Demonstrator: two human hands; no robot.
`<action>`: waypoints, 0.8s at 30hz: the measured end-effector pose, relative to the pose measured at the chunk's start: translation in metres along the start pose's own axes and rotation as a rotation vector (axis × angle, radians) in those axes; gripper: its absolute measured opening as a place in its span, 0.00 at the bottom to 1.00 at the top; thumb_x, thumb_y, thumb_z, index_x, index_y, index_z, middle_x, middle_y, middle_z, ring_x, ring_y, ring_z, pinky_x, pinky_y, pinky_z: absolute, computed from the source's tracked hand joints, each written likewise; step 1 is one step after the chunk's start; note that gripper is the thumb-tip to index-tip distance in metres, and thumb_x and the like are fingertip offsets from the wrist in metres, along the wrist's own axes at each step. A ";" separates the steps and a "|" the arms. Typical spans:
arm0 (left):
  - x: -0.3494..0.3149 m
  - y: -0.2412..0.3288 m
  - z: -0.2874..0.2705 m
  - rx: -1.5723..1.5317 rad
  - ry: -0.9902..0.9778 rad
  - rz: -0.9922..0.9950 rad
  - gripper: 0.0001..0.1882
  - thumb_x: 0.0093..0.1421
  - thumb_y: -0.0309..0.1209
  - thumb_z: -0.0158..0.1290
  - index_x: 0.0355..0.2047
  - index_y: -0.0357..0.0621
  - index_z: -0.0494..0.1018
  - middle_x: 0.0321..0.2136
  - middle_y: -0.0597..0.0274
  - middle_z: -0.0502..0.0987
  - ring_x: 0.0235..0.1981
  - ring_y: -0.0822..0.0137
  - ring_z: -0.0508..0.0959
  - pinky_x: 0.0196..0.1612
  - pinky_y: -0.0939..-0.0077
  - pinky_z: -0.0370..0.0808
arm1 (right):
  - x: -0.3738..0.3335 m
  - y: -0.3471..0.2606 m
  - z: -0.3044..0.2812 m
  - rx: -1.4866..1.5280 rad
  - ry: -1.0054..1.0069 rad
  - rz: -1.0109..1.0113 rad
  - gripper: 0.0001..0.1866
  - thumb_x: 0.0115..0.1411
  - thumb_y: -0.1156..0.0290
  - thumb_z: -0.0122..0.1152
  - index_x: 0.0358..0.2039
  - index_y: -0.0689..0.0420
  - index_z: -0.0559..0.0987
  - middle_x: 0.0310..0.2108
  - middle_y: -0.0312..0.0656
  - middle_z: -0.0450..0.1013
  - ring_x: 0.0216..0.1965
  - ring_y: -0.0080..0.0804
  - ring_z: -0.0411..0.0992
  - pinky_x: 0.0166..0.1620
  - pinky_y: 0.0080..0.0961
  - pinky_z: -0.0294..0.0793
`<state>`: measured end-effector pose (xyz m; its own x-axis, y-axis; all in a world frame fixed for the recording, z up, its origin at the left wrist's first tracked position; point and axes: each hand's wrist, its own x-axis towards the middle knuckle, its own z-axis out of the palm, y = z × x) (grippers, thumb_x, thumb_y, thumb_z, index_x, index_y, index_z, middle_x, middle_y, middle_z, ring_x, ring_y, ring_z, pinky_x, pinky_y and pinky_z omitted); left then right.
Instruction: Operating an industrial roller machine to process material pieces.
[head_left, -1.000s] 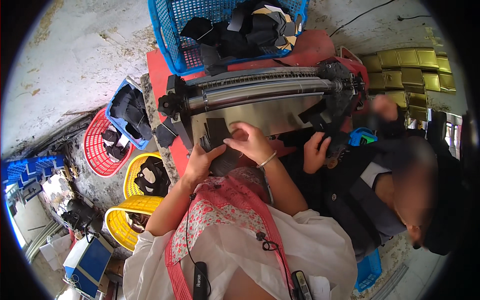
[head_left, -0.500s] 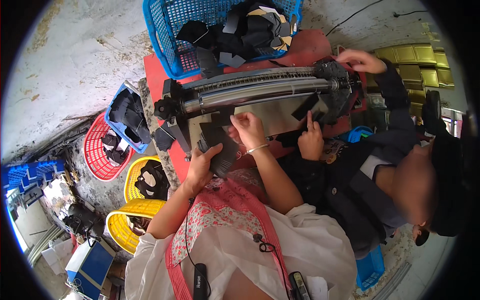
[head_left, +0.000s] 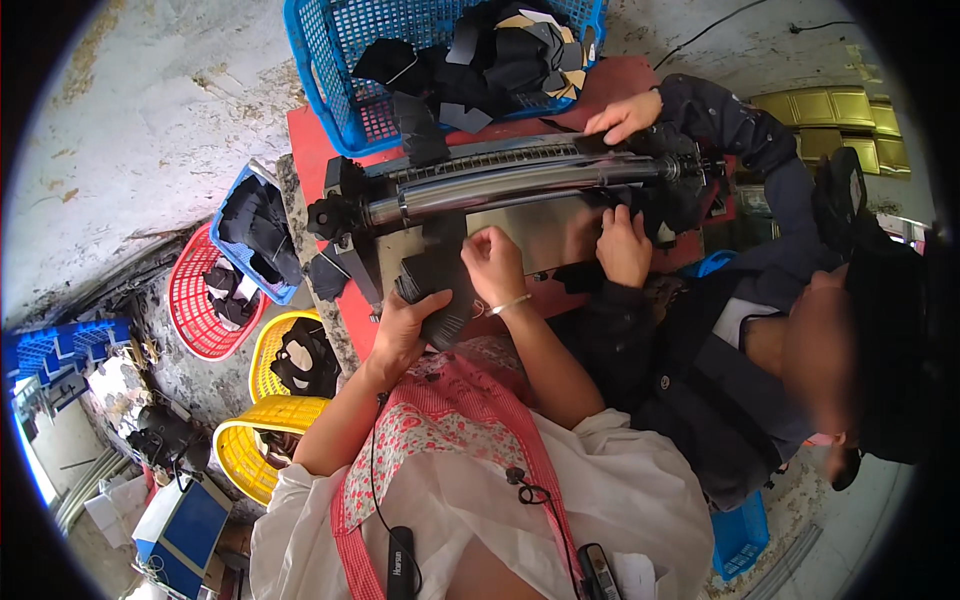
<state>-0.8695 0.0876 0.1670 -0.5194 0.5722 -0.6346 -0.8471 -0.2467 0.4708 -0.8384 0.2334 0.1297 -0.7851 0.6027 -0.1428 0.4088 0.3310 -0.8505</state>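
My left hand (head_left: 402, 332) is closed around a stack of flat black pieces (head_left: 440, 322), thin like leather or card, their edges fanned. My right hand (head_left: 493, 262) has its fingers curled together over the metal feed plate (head_left: 540, 228). Its fingertips meet the edge of a single black piece (head_left: 443, 238) that reaches up to the roller; whether they pinch it is hidden. The steel roller (head_left: 520, 184) belongs to a machine running across in front of me, with a black knob (head_left: 323, 217) at its left end.
A co-worker at my right has one hand (head_left: 628, 118) over the machine's top and the other hand (head_left: 623, 247) on the plate's right part. Behind stands a blue basket (head_left: 325, 85) of black pieces. Red (head_left: 185, 300) and yellow (head_left: 262, 350) baskets stand at left.
The black piece by my right hand now lies up against the roller. The co-worker's far hand has moved left onto the machine's top, and their black piece has gone toward the roller.
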 end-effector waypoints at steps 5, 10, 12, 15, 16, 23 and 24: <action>0.001 -0.002 -0.004 -0.004 0.014 0.045 0.13 0.53 0.19 0.55 0.40 0.33 0.70 0.33 0.55 0.77 0.31 0.65 0.79 0.35 0.71 0.80 | -0.010 -0.009 -0.020 0.114 -0.391 0.180 0.10 0.52 0.69 0.66 0.25 0.61 0.75 0.19 0.36 0.73 0.21 0.18 0.71 0.22 0.19 0.70; 0.004 0.000 -0.008 -0.067 -0.012 0.048 0.15 0.53 0.19 0.55 0.42 0.34 0.69 0.35 0.55 0.77 0.32 0.65 0.79 0.36 0.72 0.79 | -0.013 -0.009 -0.025 0.145 -0.314 0.039 0.09 0.51 0.71 0.66 0.25 0.62 0.75 0.18 0.35 0.73 0.20 0.19 0.71 0.24 0.19 0.69; 0.006 0.001 -0.009 -0.080 0.002 0.036 0.16 0.53 0.19 0.55 0.43 0.34 0.68 0.35 0.55 0.76 0.32 0.64 0.79 0.36 0.72 0.79 | -0.005 -0.005 -0.013 -0.013 -0.196 -0.012 0.09 0.51 0.72 0.64 0.25 0.62 0.73 0.19 0.37 0.73 0.20 0.21 0.71 0.25 0.20 0.69; 0.007 0.000 -0.010 -0.094 0.021 0.054 0.17 0.53 0.19 0.55 0.44 0.34 0.67 0.36 0.56 0.76 0.34 0.64 0.78 0.37 0.71 0.79 | 0.006 -0.001 0.004 -0.021 0.039 0.021 0.12 0.54 0.66 0.63 0.24 0.60 0.71 0.18 0.42 0.73 0.19 0.32 0.73 0.24 0.28 0.70; 0.007 0.000 -0.011 -0.081 0.026 0.064 0.18 0.53 0.20 0.55 0.44 0.34 0.67 0.37 0.56 0.75 0.34 0.64 0.78 0.37 0.70 0.79 | 0.007 0.000 0.003 0.147 0.021 0.169 0.13 0.53 0.67 0.65 0.26 0.61 0.72 0.21 0.36 0.74 0.22 0.22 0.72 0.26 0.20 0.70; 0.004 -0.004 -0.012 0.015 0.062 0.076 0.18 0.53 0.21 0.56 0.44 0.35 0.67 0.37 0.57 0.75 0.35 0.65 0.78 0.37 0.71 0.78 | -0.005 -0.003 -0.020 0.085 -0.357 0.140 0.12 0.52 0.66 0.65 0.22 0.61 0.74 0.21 0.35 0.74 0.22 0.20 0.70 0.27 0.19 0.69; 0.005 -0.004 -0.012 -0.010 0.074 0.069 0.17 0.53 0.22 0.56 0.44 0.36 0.67 0.37 0.57 0.75 0.34 0.65 0.78 0.37 0.72 0.78 | -0.003 -0.004 -0.017 0.021 -0.252 0.095 0.12 0.53 0.66 0.65 0.22 0.61 0.74 0.20 0.36 0.74 0.22 0.21 0.71 0.27 0.20 0.69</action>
<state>-0.8698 0.0826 0.1546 -0.5834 0.4945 -0.6443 -0.8097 -0.2919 0.5092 -0.8301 0.2424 0.1425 -0.8358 0.4299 -0.3415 0.4784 0.2651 -0.8372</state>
